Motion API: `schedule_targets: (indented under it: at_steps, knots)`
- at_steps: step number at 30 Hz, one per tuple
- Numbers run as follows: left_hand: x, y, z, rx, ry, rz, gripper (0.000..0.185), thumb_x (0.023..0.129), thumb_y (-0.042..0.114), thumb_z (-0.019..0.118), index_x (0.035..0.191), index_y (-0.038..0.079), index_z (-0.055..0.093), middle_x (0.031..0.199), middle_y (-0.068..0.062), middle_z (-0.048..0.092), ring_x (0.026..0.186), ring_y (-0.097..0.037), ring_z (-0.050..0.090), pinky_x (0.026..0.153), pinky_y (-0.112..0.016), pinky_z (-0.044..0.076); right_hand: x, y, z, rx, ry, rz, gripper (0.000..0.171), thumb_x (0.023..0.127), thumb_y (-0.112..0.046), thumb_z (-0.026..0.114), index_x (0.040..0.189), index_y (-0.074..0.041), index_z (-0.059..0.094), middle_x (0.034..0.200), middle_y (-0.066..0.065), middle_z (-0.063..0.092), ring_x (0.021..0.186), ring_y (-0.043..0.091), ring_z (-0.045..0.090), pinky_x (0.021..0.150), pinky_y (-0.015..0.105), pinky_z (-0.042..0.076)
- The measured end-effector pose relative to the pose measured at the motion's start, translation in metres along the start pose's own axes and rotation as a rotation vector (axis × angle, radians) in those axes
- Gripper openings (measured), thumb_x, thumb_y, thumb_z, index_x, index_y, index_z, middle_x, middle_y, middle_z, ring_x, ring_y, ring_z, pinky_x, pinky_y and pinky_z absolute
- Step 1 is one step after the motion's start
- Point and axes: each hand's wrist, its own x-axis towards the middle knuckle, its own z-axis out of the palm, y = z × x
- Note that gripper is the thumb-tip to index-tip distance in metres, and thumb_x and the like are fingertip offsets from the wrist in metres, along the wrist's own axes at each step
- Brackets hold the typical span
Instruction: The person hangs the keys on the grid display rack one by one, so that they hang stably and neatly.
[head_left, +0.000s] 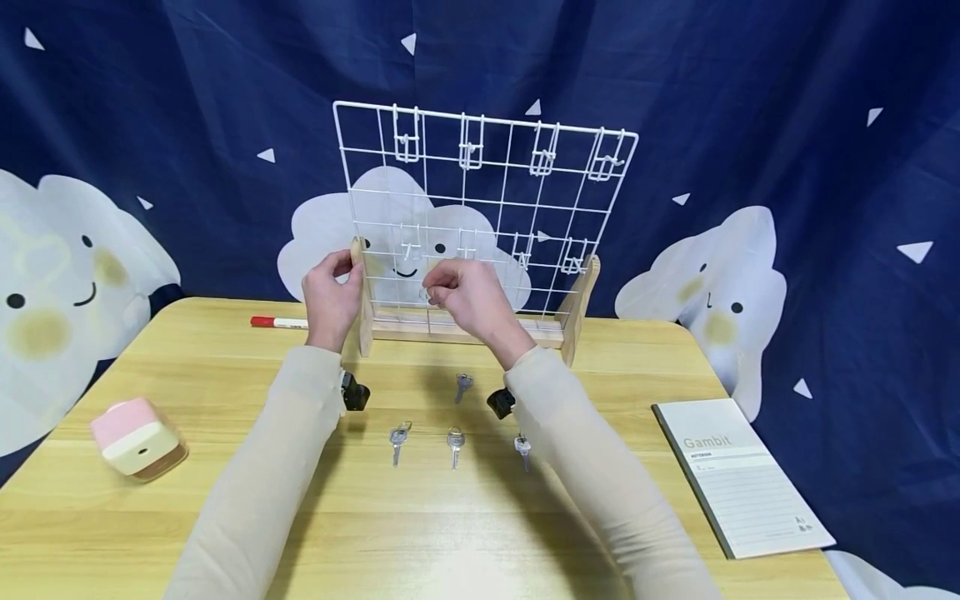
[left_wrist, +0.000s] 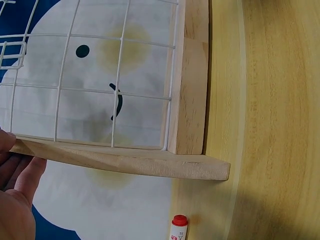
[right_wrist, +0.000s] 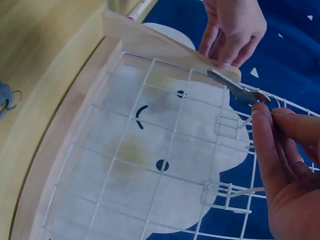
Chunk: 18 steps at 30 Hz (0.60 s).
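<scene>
left hand (head_left: 331, 293) grips the wooden side post (head_left: 363, 293) of the white wire grid rack (head_left: 480, 212), right hand (head_left: 467, 297) pinches a key (right_wrist: 236, 88) at a lower-row hook (right_wrist: 231, 124), four keys (head_left: 454, 443) lie on the table (head_left: 420, 533).

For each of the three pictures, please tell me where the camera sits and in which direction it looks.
Head: worn on the head, looks forward and down at the white wire grid rack on the yellow wooden table; both hands and sleeves show.
Left wrist: looks along the rack's wooden side post; left hand shows.
Right wrist: looks across the grid; right hand pinches a small silver key.
All views share the rack.
</scene>
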Motion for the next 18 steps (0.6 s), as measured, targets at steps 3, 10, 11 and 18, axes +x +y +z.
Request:
schedule_targets:
  at_steps: [3,10,11,18]
  knots:
    - [0.000,0.000,0.000,-0.005,0.002,-0.001,0.028,0.095,0.007,0.062,0.121,-0.003,0.067,0.112,-0.019,0.068,0.105,-0.029,0.063,0.094,-0.040,0.052,0.001,-0.004,-0.002,0.006,0.011,-0.003,0.010,0.091,-0.001,0.066,0.093,-0.006,0.075,0.087,0.004,0.072,0.076,0.009,0.067,0.070,0.022,0.055]
    - [0.000,0.000,0.000,-0.005,0.008,-0.001,0.027,0.095,0.006,0.062,0.120,-0.002,0.067,0.111,-0.018,0.069,0.104,-0.028,0.064,0.093,-0.037,0.052,0.006,-0.015,-0.008,0.032,0.048,0.032,0.008,0.090,-0.002,0.068,0.093,-0.007,0.074,0.086,-0.001,0.071,0.077,0.009,0.066,0.071,0.023,0.054]
    - [0.000,0.000,0.000,-0.005,0.009,0.000,0.028,0.095,0.006,0.062,0.121,-0.002,0.067,0.111,-0.019,0.068,0.104,-0.028,0.064,0.093,-0.037,0.052,0.007,-0.017,-0.010,0.037,0.057,0.036,0.008,0.090,-0.002,0.068,0.093,-0.006,0.074,0.085,-0.001,0.071,0.077,0.009,0.066,0.071,0.023,0.054]
    - [-0.001,0.000,0.000,-0.007,0.003,-0.009,0.028,0.095,0.006,0.063,0.121,-0.002,0.067,0.112,-0.018,0.068,0.104,-0.027,0.064,0.093,-0.037,0.052,0.015,-0.031,-0.020,0.080,0.132,0.009,0.008,0.089,0.001,0.067,0.092,-0.005,0.072,0.083,0.000,0.070,0.074,0.008,0.067,0.068,0.022,0.054]
